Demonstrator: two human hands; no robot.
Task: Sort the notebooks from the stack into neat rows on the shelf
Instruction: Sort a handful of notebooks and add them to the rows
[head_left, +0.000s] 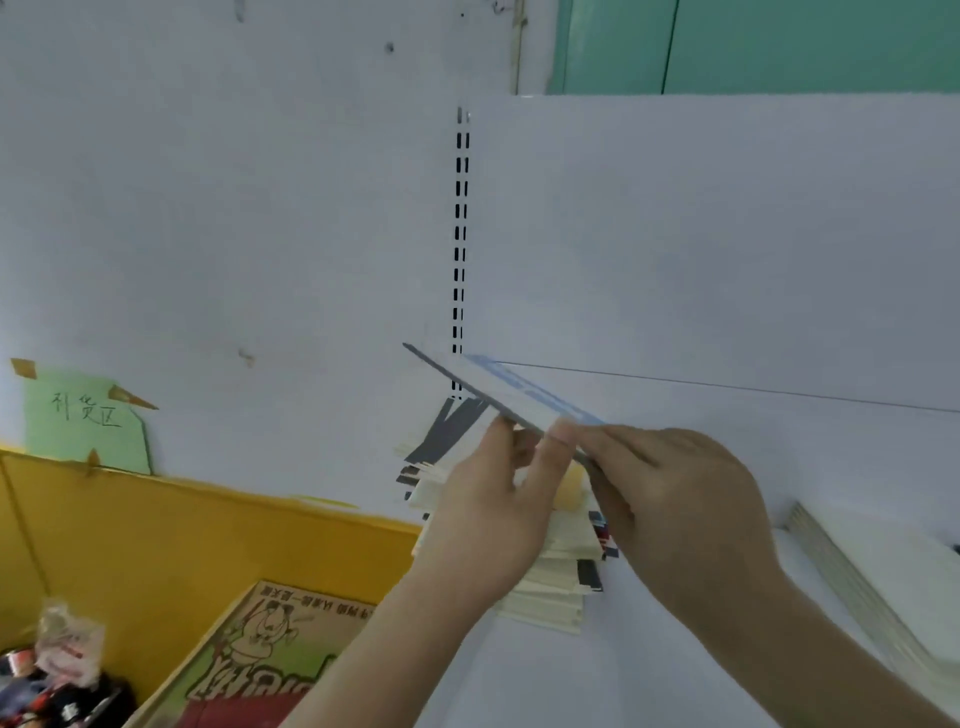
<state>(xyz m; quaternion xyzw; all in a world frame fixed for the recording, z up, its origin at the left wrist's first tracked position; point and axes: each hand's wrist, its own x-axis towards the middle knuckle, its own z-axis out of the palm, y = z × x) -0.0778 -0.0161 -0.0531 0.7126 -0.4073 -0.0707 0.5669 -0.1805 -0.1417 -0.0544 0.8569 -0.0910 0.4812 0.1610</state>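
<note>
Both hands hold one thin notebook (511, 396) up in the air, tilted, probably so it can be turned the right way before it goes in a row on the white shelf (727, 519). The left hand (498, 499) pinches its near edge with thumb and fingers, and the right hand (675, 499) grips the same end from the other side. The notebook sticks up and away from both grips, right above the messy stack (550, 561) it seems to come from, while a neat row (878, 587) lies on the shelf to the right.
</note>
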